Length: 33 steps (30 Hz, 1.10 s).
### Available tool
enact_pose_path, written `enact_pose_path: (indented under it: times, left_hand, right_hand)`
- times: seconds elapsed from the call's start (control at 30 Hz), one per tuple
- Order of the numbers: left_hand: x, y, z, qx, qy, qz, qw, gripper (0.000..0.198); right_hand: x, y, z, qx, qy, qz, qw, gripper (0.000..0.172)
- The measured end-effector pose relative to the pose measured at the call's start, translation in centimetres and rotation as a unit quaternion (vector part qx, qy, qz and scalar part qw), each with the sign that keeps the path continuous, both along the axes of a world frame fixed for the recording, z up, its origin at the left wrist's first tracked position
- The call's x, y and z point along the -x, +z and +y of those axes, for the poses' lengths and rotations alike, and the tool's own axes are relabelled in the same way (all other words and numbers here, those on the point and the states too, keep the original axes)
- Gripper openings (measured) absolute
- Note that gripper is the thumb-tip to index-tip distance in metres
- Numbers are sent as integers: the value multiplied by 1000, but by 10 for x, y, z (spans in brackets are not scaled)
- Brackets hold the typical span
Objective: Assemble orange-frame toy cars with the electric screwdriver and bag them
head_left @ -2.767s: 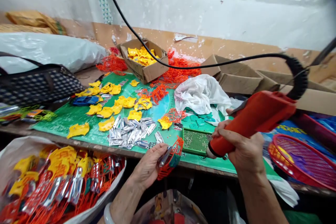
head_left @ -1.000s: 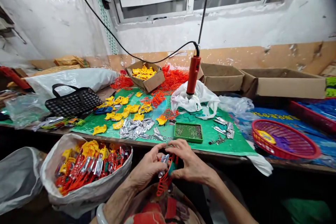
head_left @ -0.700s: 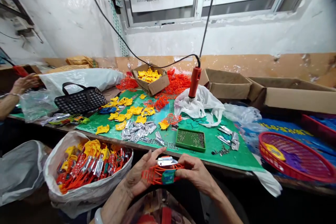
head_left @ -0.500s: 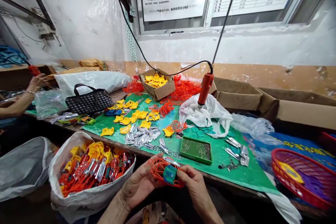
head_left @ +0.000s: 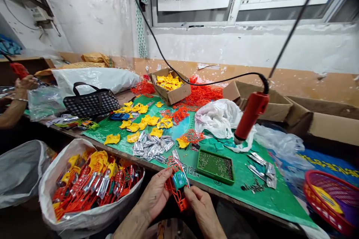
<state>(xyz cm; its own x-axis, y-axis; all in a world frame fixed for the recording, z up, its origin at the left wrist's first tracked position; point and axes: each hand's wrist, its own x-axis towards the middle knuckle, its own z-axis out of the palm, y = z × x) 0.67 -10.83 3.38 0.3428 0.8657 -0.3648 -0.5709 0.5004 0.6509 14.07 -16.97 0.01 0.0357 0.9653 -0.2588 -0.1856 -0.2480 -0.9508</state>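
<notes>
My left hand [head_left: 155, 194] and my right hand [head_left: 200, 205] hold an orange plastic frame [head_left: 181, 199] between them, at the table's front edge. A teal part [head_left: 179, 180] sits in the middle of the frame, and a silvery strip runs along its right side. My left fingers pinch the frame's left side; my right thumb and fingers close on its right side. Just beyond lie a heap of silvery pieces [head_left: 153, 145] and a green tray [head_left: 215, 166] with small metal bits. A red electric screwdriver [head_left: 251, 117] hangs from a cable to the right.
A white sack [head_left: 47, 201] of orange and yellow assemblies stands at the left. Yellow parts [head_left: 150, 120], a carton [head_left: 171, 95] and orange frames [head_left: 203, 95] lie farther back. A red basket [head_left: 331, 216] is at the right. At far left is another person's hand [head_left: 24, 86].
The orange frame has been turned more upright in my hands. The hanging screwdriver appears larger and farther right, and the view has shifted. The other person's hand has moved left.
</notes>
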Motion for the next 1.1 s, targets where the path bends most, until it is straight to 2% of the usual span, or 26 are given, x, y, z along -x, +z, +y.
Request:
enact_pose_path:
  times: [0.17,0.4,0.5,0.6,0.7,0.83,0.93,1.1]
  left_hand:
    - [9,-3,8,3,-16,7,1000,17]
    - [17,0,16,80,-39,-70,994,29]
    - [18,-2,15,41,-66,-78,994,19]
    - [21,-8,13,-16,-77,-40,996,18]
    - [31,-14,15,-18,-49,-8,999,16]
    - [47,-13,21,-2,-18,22,1000,19]
    - [53,-10,22,-3,-13,35,999,21]
    - [53,-13,17,-12,-31,41,999,21]
  right_hand:
    - [2,0,6,20,32,-20,999,51]
    - [6,-17,12,58,22,-29,998,53]
    - [5,-16,13,60,20,-47,997,52]
    - [1,-4,13,58,61,-113,990,52]
    - [-8,13,19,32,101,-198,974,46]
    - [-21,30,45,-26,57,-350,935,43]
    - [-22,32,78,-52,37,-431,900,35]
    - [-9,23,130,-31,36,-530,847,14]
